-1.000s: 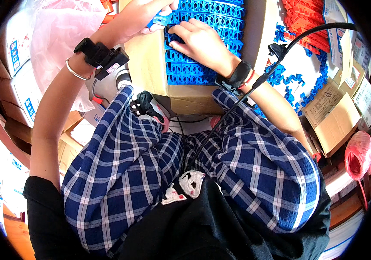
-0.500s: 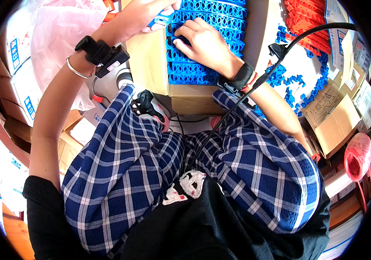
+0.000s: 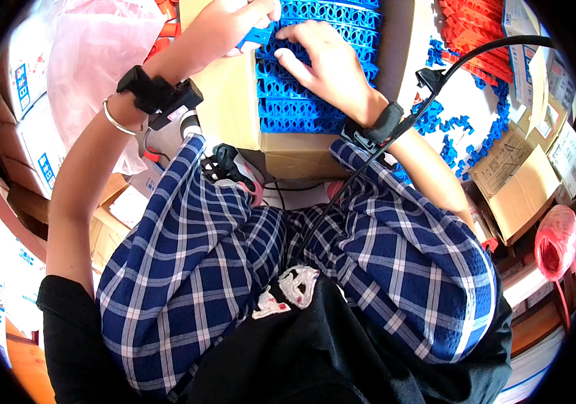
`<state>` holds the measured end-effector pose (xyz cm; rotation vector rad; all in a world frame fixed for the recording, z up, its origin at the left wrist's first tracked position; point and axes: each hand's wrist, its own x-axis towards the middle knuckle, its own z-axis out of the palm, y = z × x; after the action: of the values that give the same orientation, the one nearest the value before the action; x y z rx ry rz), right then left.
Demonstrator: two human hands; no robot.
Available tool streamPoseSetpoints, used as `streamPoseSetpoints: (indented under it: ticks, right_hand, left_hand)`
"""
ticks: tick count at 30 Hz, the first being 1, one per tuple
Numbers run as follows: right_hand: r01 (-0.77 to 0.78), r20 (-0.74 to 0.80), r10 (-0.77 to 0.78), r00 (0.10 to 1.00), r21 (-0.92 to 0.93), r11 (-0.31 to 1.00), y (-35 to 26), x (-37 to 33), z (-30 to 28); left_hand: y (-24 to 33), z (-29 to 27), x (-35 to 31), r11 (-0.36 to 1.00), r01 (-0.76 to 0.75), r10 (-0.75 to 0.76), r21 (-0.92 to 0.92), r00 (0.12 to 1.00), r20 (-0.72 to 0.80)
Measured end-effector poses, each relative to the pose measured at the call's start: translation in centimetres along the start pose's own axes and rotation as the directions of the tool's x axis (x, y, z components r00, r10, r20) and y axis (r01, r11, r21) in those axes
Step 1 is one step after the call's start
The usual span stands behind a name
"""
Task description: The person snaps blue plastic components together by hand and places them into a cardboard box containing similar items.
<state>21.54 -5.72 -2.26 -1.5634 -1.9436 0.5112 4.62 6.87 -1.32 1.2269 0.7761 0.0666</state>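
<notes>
Rows of blue plastic pieces with oval cut-outs (image 3: 301,108) are packed in an open cardboard box (image 3: 231,108) in front of my knees. At the box's left side, my left hand (image 3: 237,23) is closed around a small blue plastic piece (image 3: 258,36), partly covered by the fingers. My right hand (image 3: 332,67) lies over the packed rows with thumb and forefinger apart. Nothing shows between those fingers. Whether its fingertips touch the rows, I cannot tell.
Loose blue pieces (image 3: 446,131) and a heap of red-orange ones (image 3: 473,34) lie to the right. A pink translucent bag (image 3: 93,74) and cartons (image 3: 36,155) stand left. A black cable (image 3: 429,97) crosses my right wrist. An open carton (image 3: 520,195) sits farther right.
My right hand has spread its thumb and fingers and shifted slightly right. My left hand has turned a little, showing more of the blue piece.
</notes>
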Motion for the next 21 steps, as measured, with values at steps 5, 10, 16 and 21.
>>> streamPoseSetpoints:
  ticks: [5,10,16,21]
  right_hand:
    - [-0.189,-0.034,0.214,0.976,0.351,0.917,-1.7,-0.1,-0.9]
    - [-0.333,0.076,0.357,0.931,0.579,0.744,-1.2,-0.1,-1.4]
    - [-0.385,0.144,0.405,0.903,0.689,0.614,0.1,0.0,-3.0]
    - [-0.336,0.103,0.422,0.901,0.780,0.528,1.3,-0.4,-4.0]
  left_hand:
    - [-0.2,2.0,-0.1,0.993,-0.042,0.038,-0.108,0.999,-0.035]
    - [0.4,3.1,-0.2,0.983,-0.031,0.031,-0.178,1.000,-0.007]
    - [1.6,3.4,0.4,0.983,0.017,0.000,-0.183,0.996,0.092]
    - [4.2,4.2,1.3,0.976,0.108,-0.068,-0.190,0.975,0.210]
